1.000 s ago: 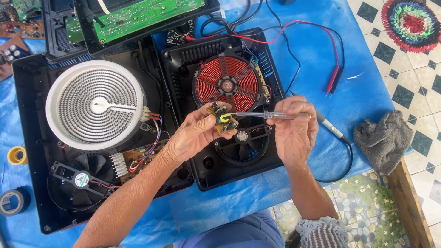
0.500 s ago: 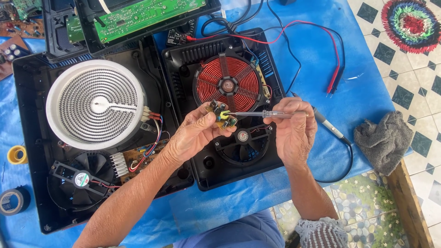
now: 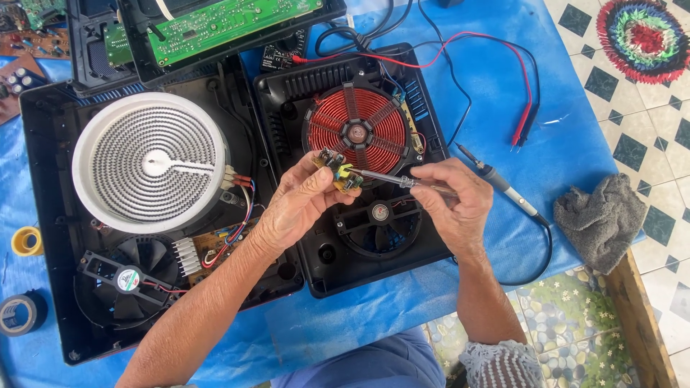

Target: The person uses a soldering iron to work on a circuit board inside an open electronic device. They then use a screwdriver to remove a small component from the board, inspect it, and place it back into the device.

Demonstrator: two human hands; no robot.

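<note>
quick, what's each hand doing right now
Left hand: closed, pinching a small circuit board.
Right hand: closed on a thin metal tool, its tip at the board.

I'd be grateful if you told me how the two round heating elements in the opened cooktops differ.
The left coil is white and grey, wound as a fine spiral in a pale dish; the right coil is copper-red with black spokes. The left coil looks larger. Both lie flat in black housings, each with a fan below.

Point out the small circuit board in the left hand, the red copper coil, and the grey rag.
small circuit board (image 3: 338, 169), head view, on its component-covered face.
red copper coil (image 3: 327, 122), head view, on the left windings.
grey rag (image 3: 600, 219), head view, on its crumpled middle.
</note>
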